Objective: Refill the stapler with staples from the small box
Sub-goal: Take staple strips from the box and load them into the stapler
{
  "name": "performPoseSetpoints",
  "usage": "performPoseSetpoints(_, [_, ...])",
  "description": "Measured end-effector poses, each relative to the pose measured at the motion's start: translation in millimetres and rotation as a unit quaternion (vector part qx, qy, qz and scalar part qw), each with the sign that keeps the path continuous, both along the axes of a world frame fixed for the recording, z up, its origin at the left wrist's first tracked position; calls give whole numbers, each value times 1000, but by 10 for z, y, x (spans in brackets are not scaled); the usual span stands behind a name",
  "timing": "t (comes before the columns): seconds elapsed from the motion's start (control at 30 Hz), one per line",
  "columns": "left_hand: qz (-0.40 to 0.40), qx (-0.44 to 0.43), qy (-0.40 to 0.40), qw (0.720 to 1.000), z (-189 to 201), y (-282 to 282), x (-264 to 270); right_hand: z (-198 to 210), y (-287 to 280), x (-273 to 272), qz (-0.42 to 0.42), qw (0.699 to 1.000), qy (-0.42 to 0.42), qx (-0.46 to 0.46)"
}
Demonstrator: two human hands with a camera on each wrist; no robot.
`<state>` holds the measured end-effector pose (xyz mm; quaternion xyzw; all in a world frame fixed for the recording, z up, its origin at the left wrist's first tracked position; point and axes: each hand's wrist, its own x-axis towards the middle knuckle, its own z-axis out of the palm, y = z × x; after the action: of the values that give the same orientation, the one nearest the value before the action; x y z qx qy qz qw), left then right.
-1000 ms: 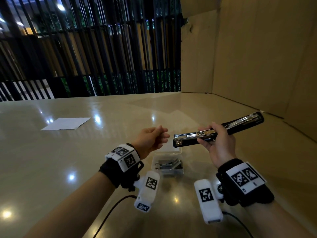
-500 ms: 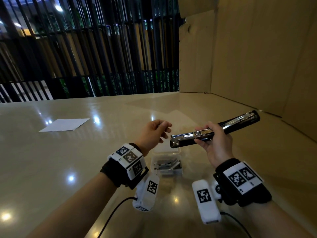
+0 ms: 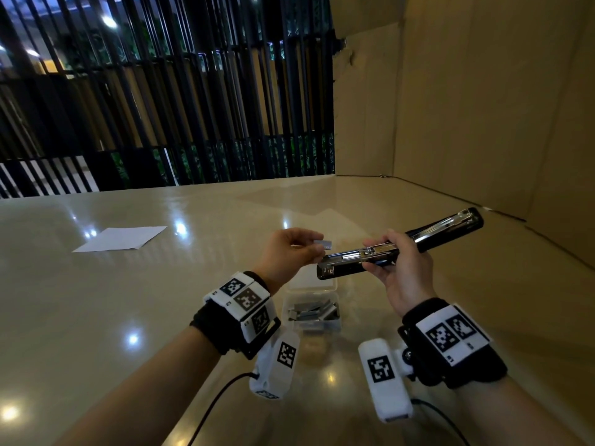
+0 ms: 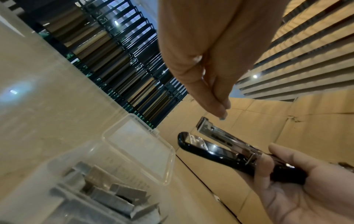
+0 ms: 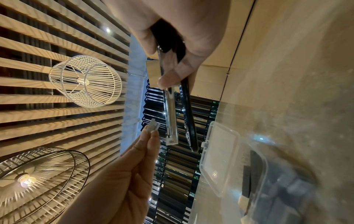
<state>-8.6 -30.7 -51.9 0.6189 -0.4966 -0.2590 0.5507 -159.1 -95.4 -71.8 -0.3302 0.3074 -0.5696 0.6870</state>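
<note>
- Sheet of paper (image 3: 120,238): flat on the table (image 3: 96,300), far left, well apart from the work.
- Left hand (image 3: 289,252): raised above the table, thumb and fingertips pinching a short strip of staples (image 3: 323,243), held just beside the stapler's front end and not yet in it.
- Small box (image 3: 312,312): clear plastic, lid folded back, on the table below and between the hands; loose staple strips lie jumbled inside.
- Stapler (image 3: 399,244): black, hinged fully open and long, metal channel facing up, held off the table.
- Right hand (image 3: 402,272): fingers and thumb curled around the stapler near its middle.
- Risk, judged: the strip is small and lightly pinched; a tilted or reversed approach could jam it on the channel edge, snap it, or drop it. The right thumb over the channel may block seating.
</note>
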Motion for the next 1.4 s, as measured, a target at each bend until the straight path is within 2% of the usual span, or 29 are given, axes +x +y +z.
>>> performPoseSetpoints(0.17, [0,-3,-40,999,-6,-13,-112,14,12,-1,1,1000,-5,0])
performPoseSetpoints(0.4, [65,-37,-185,980,-13,-32,-249,31,43,-10,14,1000,-6,-13])
performPoseSetpoints(0.47, [78,-33,-205,975,-13,-39,-242,36,56,-10,17,1000,-4,-18])
performPoseSetpoints(0.83, [78,-39,-194,977,-43,-4,-146,68,84,-14,17,999,-27,-18])
performPoseSetpoints(1.07, [54,-45,-99,993,-70,24,-155,36,94,9,21,999,-33,-7])
performPoseSetpoints(1.4, [53,-54,-76,994,-75,25,-184,51,96,-4,22,999,-35,-7])
